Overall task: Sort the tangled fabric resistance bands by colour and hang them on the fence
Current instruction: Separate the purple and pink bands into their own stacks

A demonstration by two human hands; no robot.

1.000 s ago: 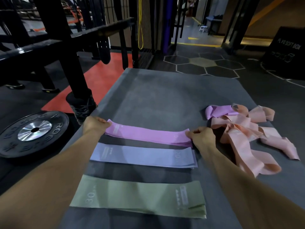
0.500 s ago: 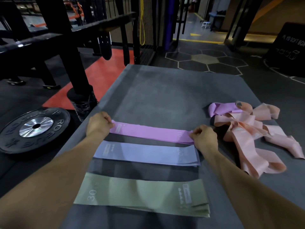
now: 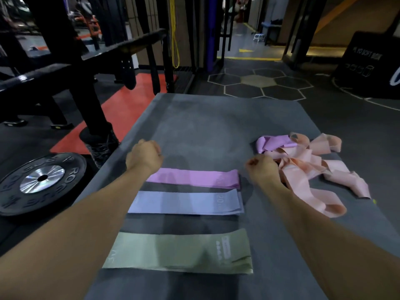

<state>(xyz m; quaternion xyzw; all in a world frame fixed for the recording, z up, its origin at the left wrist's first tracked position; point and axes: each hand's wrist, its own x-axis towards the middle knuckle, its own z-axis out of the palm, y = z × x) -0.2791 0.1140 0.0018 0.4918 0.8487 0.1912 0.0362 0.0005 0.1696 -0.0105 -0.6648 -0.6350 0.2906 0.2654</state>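
Note:
Three fabric bands lie flat in a row on the grey mat (image 3: 205, 126): a pink-purple band (image 3: 194, 178) farthest, a lilac band (image 3: 186, 202) in the middle, a green band (image 3: 177, 250) nearest. To the right sits a tangle of peach bands (image 3: 303, 167) with another pink-purple band (image 3: 272, 144) at its far left end. My left hand (image 3: 144, 155) hovers just beyond the flat pink-purple band's left end, fingers curled, holding nothing. Curled the same way and also without a band, my right hand (image 3: 260, 169) is by that band's right end, at the tangle's edge.
A black weight plate (image 3: 41, 182) lies on the floor left of the mat. A black rack post (image 3: 86, 94) and bench stand beyond it. The mesh fence (image 3: 186, 79) rises past the mat's far edge. A black plyo box (image 3: 368, 66) stands far right.
Both hands have let go of the pink-purple band's ends and lifted away from it. The band now lies flat on the mat.

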